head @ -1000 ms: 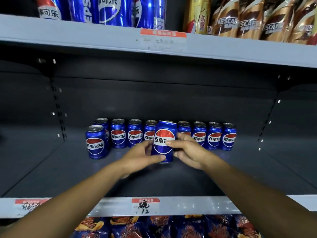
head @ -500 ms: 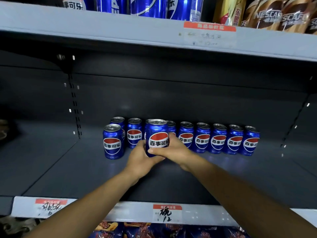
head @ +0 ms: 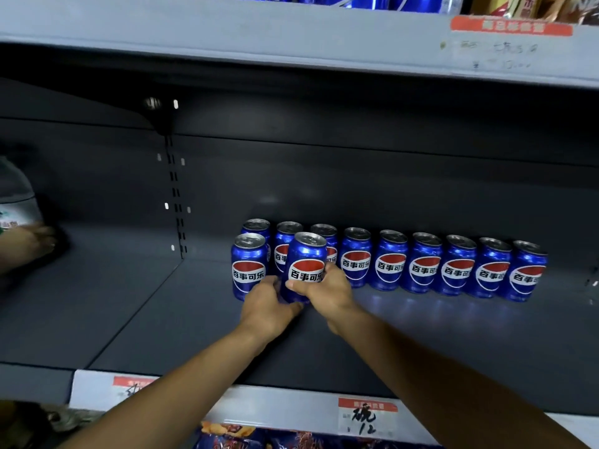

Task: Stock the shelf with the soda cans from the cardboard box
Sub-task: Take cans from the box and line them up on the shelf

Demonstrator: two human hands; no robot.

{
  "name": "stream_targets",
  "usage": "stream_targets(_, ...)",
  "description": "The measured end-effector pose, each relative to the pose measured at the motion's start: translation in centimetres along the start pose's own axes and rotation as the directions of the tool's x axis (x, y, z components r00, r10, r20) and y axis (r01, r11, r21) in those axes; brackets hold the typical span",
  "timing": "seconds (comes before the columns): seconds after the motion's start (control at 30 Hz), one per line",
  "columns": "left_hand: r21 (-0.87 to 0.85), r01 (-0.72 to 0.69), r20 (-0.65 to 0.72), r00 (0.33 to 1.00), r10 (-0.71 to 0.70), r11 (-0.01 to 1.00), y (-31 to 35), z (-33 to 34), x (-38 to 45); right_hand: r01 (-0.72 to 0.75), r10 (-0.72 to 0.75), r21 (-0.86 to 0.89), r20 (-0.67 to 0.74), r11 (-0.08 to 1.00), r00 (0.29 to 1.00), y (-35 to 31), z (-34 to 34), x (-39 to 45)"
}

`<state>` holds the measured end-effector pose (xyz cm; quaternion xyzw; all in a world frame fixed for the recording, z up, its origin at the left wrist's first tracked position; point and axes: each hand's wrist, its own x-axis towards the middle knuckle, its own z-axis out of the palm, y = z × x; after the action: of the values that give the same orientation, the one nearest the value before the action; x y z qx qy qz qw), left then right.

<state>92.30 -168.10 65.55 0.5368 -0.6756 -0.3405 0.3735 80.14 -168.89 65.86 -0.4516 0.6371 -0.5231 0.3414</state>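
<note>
1. Both hands hold one blue soda can [head: 304, 265] on the grey shelf [head: 129, 312]. The left hand [head: 267, 306] wraps the lower left side of the can, and the right hand [head: 325, 293] curls around its right side with the thumb across the front label.
2. The can stands upright, or almost upright; I cannot tell if its bottom already touches the shelf. Just left of the left hand stands a front can [head: 249, 267], touching or nearly touching the held one. Behind the hands, and going far to the right of the right hand, is the back row of cans [head: 424, 264].
3. I judge the can is full, so rather heavy for its size, with a stiff but thin wall that may dent if it is squeezed hard.
4. The smooth painted metal is probably slippery. The best place to hold is the middle of the body, with fingers on opposite sides, not the rim.
5. A push against the neighbours could tip them like dominoes.
</note>
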Motion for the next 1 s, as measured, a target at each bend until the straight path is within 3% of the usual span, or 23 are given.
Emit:
stream_targets(0.5,0.065,0.034,0.071,0.997,-0.039,0.997,-2.3,-1.0,0.5,0.061,-0.076,-0.219,-0.06,0.974,0.995,1.3,3.3,1.4)
stream_targets(1.0,-0.065,0.025,0.048,0.999,-0.022,0.998,-2.7,-0.6,0.8,0.106,-0.11,-0.34,0.009,0.934,0.994,1.3,2.7,1.8)
